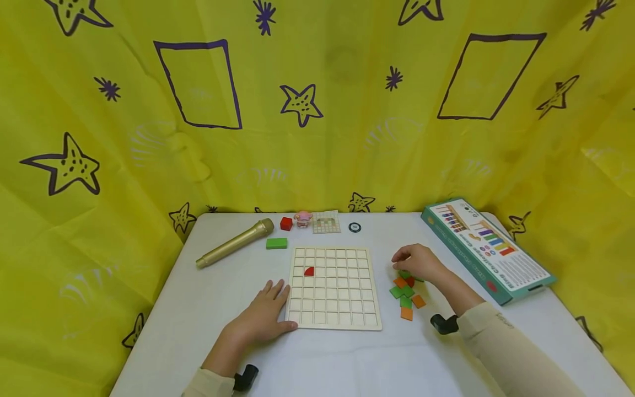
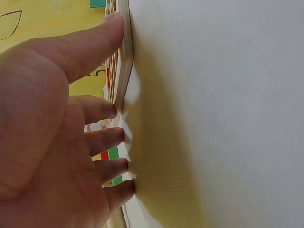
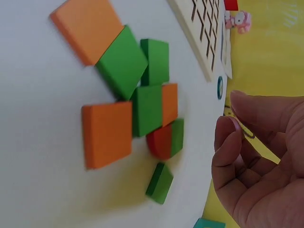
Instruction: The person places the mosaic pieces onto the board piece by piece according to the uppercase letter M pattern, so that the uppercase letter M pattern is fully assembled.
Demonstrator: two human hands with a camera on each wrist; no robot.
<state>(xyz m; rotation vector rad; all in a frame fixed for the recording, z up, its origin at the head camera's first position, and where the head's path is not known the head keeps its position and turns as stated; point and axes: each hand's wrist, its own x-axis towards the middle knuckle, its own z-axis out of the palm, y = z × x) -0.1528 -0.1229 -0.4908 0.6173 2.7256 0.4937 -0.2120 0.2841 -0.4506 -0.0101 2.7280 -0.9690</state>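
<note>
On the far left of the tabletop [image 1: 173, 331], a gold microphone [image 1: 233, 244] lay at a slant. Next came my left hand [image 1: 260, 315], fingers straight and spread, gripping nothing; the left wrist view caught what the head view did not, my open palm and my thumb against the board's rim. Beyond it sat a green block [image 1: 276, 243], a red cube [image 1: 286, 223] and a pink figurine [image 1: 303, 219]. At centre lay the gridded board [image 1: 332, 295], one red quarter-round piece [image 1: 310, 272] in its second column, third row from the far edge. Behind it lay a printed card [image 1: 326, 222] and a round disc [image 1: 354, 227], its marking too small to read.

To the board's right lay the loose tiles [image 3: 107, 135] in green and orange; the right wrist view revealed their thick sides and a curved red tile [image 3: 159, 142] among them. Above them hung my right hand [image 1: 419, 261], fingers loosely curled, a gap between thumb and forefinger, nothing held. At far right lay a box [image 1: 488, 248], its top lettered "Ring Challenge Game"; the finer print was illegible.
</note>
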